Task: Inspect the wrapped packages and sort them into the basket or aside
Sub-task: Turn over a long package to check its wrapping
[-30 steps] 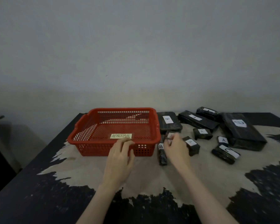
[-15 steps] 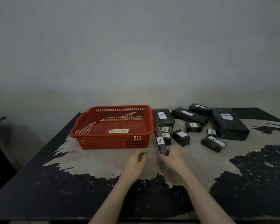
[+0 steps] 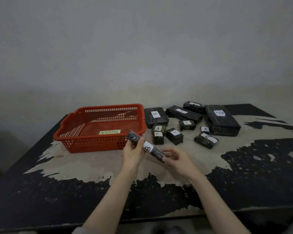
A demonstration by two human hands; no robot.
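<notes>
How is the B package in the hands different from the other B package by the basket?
The held B package is long, thin and tilted, gripped by the left hand and right hand. The flat B package is wide and lies on the table beside the red basket. Both have dark wrapping and white B labels.
</notes>
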